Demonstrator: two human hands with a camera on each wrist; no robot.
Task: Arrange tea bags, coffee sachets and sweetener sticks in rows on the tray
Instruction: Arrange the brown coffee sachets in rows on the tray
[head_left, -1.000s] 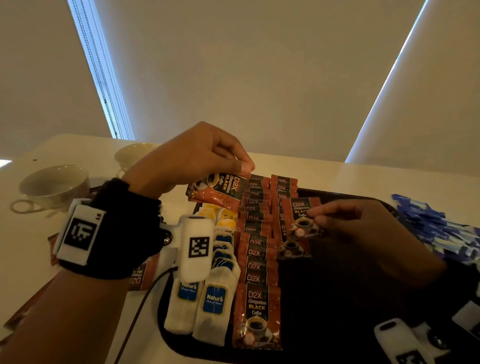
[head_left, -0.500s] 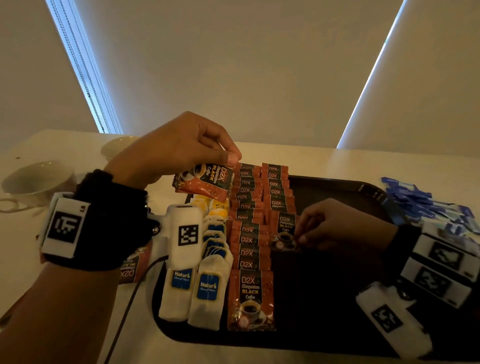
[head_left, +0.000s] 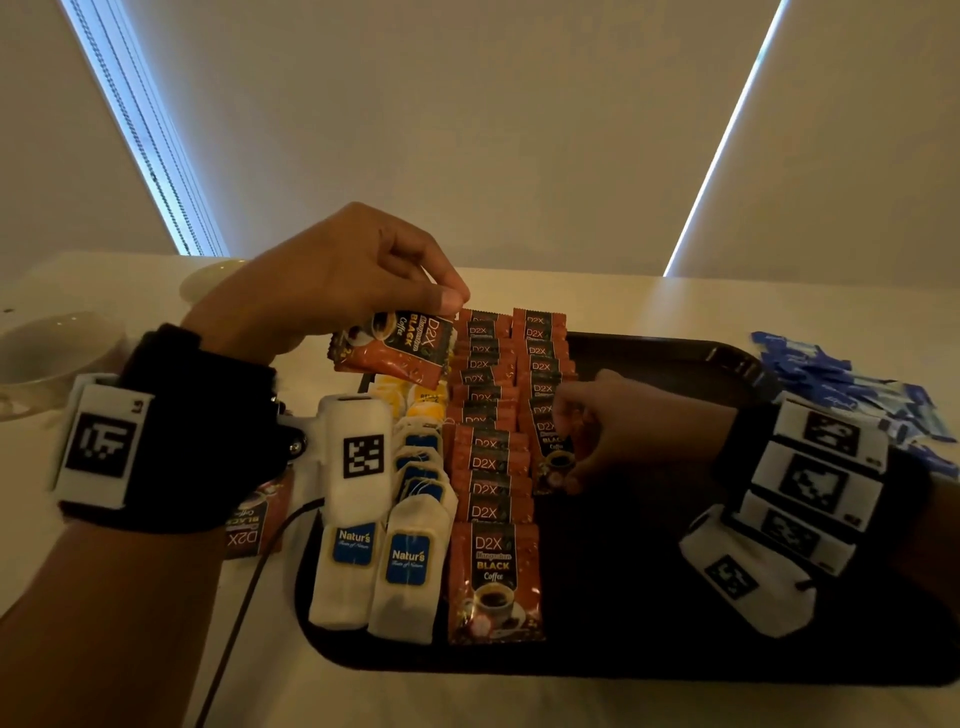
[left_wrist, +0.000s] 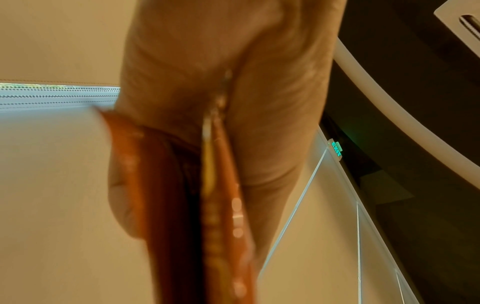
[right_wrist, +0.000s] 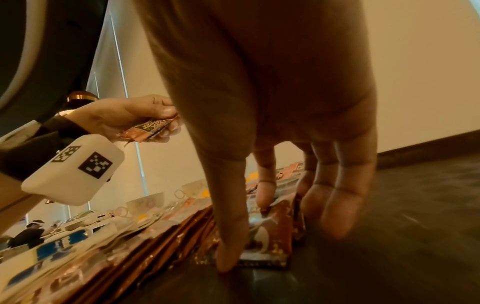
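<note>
Hotel-like lounge — teacups (head_left: 57, 353), blinds (head_left: 467, 130), exit sign (left_wrist: 337, 148).

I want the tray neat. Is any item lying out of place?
Yes. One coffee sachet lies on the table left of the tray, upside down, partly hidden by the left wrist. The blue sticks are piled loose beside the tray.

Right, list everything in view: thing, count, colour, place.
tray: one, dark, on the table.
tea bags: two overlapping rows, white with blue tags, tray's left side.
coffee sachets: two overlapping rows, red-brown, right of the tea bags.
spare sachets: a few, red-brown, table left of tray.
sweetener sticks: a pile, blue, table right of tray.
cups: two, white, far left.
left hand: pinches a held sachet above the tray.
right hand: fingers on the second row's nearest sachet.
</note>
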